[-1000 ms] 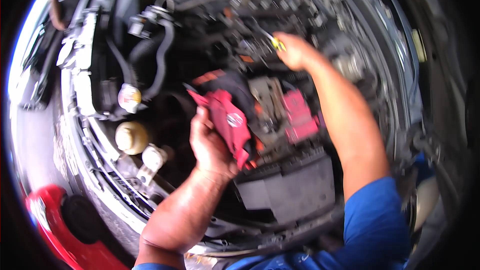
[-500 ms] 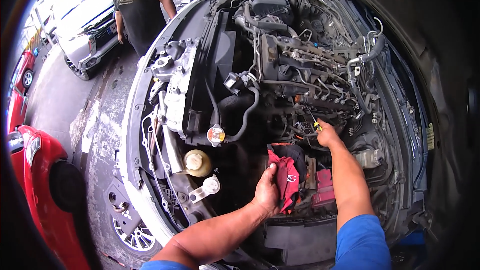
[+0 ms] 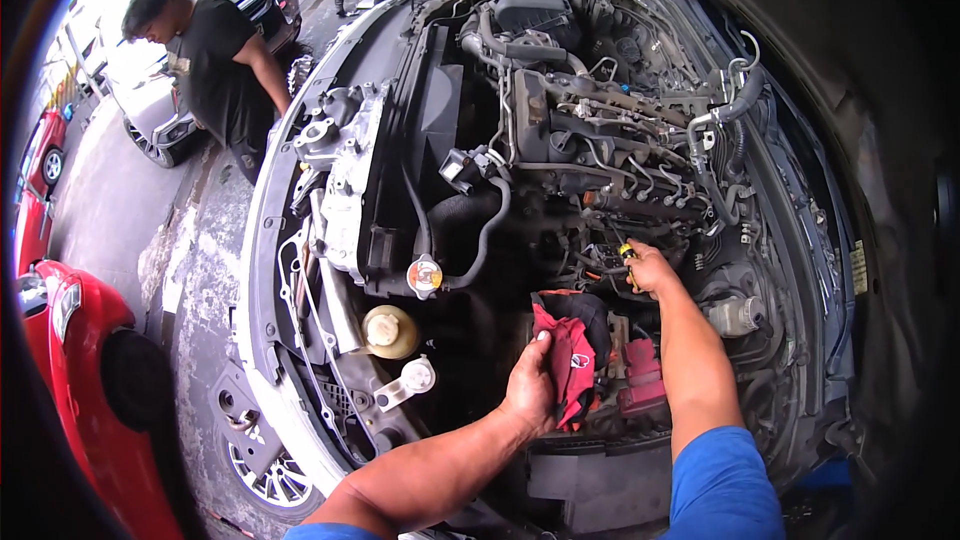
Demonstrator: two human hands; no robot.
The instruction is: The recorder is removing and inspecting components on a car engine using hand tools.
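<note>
In my right hand (image 3: 655, 272), the fingers close round the yellow-and-black handle of a screwdriver (image 3: 628, 251). Its thin shaft points away into the engine (image 3: 590, 130), below the metal pipes, where the tip is lost among dark hoses and wiring. My left hand (image 3: 530, 387) is lower and to the left, its thumb up along the edge of a red and black cloth (image 3: 572, 355). That hand closes on the cloth's left side; its other fingers are mostly hidden. Right of the cloth sits a dusty red cover (image 3: 640, 377).
A silver engine cover (image 3: 345, 175) lies on the front edge of the bay. Near it are a radiator cap (image 3: 424, 277) and a yellowish reservoir (image 3: 389, 331). A person in black (image 3: 215, 65) stands beyond the fender. A red car (image 3: 95, 340) and a wheel (image 3: 270, 470) are at left.
The screwdriver handle has tilted in my right hand, which has shifted little. My left hand stays on the cloth. The person in black has moved left and leans over the car's edge.
</note>
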